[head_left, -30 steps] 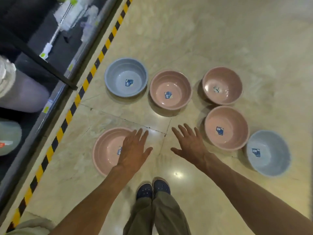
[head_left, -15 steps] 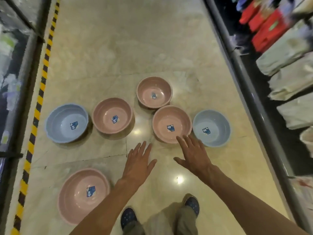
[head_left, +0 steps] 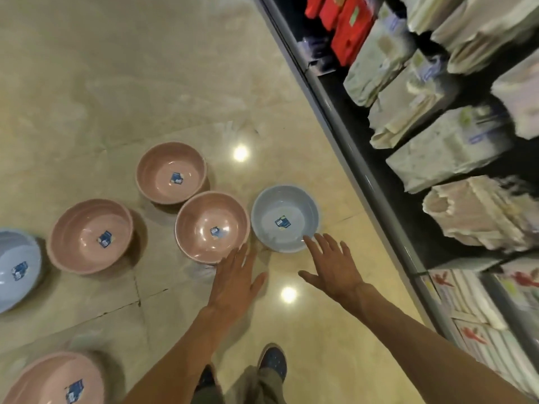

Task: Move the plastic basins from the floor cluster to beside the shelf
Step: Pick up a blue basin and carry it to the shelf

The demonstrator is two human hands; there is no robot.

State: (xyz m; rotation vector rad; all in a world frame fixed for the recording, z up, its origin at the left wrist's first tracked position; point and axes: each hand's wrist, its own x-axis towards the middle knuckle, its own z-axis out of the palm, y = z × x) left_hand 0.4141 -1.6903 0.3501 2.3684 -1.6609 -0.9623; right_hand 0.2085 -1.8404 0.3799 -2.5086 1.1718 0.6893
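Above the basins (head_left: 212, 227), both empty hands (head_left: 233, 282) hover spread.

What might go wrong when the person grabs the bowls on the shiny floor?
1. The blue basin sits right against a pink basin, so lifting one may knock the other.
2. Both hands are open and empty; the right hand only nears the blue rim, so a one-handed grab might slip.
3. The floor looks glossy, with basins near the person's shoe, so tripping seems possible.
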